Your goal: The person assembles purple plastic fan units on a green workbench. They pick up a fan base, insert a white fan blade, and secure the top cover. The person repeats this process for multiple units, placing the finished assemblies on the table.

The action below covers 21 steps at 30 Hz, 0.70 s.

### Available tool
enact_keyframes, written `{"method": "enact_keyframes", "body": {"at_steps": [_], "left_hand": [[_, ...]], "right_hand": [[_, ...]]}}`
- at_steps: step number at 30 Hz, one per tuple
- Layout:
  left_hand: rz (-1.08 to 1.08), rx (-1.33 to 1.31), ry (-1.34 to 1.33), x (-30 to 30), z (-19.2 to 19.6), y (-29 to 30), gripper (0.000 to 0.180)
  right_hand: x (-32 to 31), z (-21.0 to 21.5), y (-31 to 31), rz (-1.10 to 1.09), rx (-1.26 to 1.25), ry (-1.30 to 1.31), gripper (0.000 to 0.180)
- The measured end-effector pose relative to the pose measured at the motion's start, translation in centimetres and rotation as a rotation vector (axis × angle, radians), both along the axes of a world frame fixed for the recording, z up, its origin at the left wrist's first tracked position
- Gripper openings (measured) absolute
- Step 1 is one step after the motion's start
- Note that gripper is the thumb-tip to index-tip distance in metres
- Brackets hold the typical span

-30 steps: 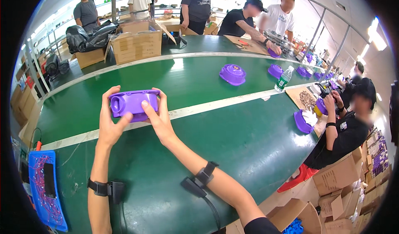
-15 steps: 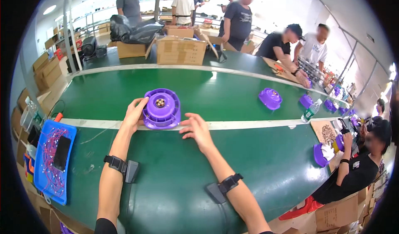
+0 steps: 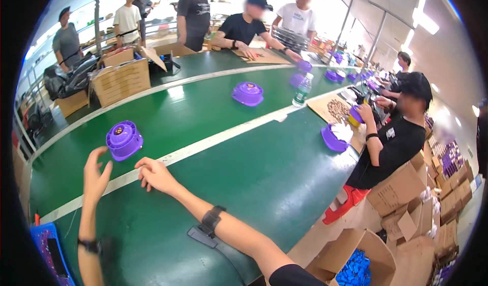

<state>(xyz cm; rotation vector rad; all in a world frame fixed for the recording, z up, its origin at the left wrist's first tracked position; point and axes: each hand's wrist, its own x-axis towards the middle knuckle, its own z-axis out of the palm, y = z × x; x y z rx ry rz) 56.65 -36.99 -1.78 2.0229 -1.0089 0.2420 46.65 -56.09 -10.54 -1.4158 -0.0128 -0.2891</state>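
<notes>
Grips nothing with left hand (image 3: 96, 176), spread open, or with right hand (image 3: 156, 176), loosely curled and empty.
At lower left, blue tray (image 3: 46, 228); at lower right, open cardboard box (image 3: 384, 268) of small blue pieces (image 3: 354, 271). Just past left hand and near right hand, purple housing (image 3: 125, 142) on green belt (image 3: 188, 115), beyond white strip (image 3: 218, 137); cannot tell whether touching left fingertips or barely apart. Farther along belt, second purple housing (image 3: 248, 94), then clear bottle (image 3: 302, 90) near strip. Across the belt, co-worker in black shirt (image 3: 243, 31) leaning over brown board (image 3: 264, 56).
</notes>
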Motion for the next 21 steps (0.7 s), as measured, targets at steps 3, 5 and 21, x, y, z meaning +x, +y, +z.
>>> {"method": "enact_keyframes", "body": {"at_steps": [3,5,21], "left_hand": [[-0.008,0.079,0.063,-7.9,3.4,8.6,0.020],[0.106,0.118,0.036,-13.2,4.6,18.6,0.007],[1.742,0.805,0.175,-59.6,-16.9,56.9,0.032]], "right_hand": [[-0.5,0.1,-0.6,-0.012,-0.017,0.015,0.023],[0.8,1.2,0.8,0.038,-0.027,0.012,0.023],[3.6,-4.6,-5.8,0.015,-0.546,0.043,0.023]]}}
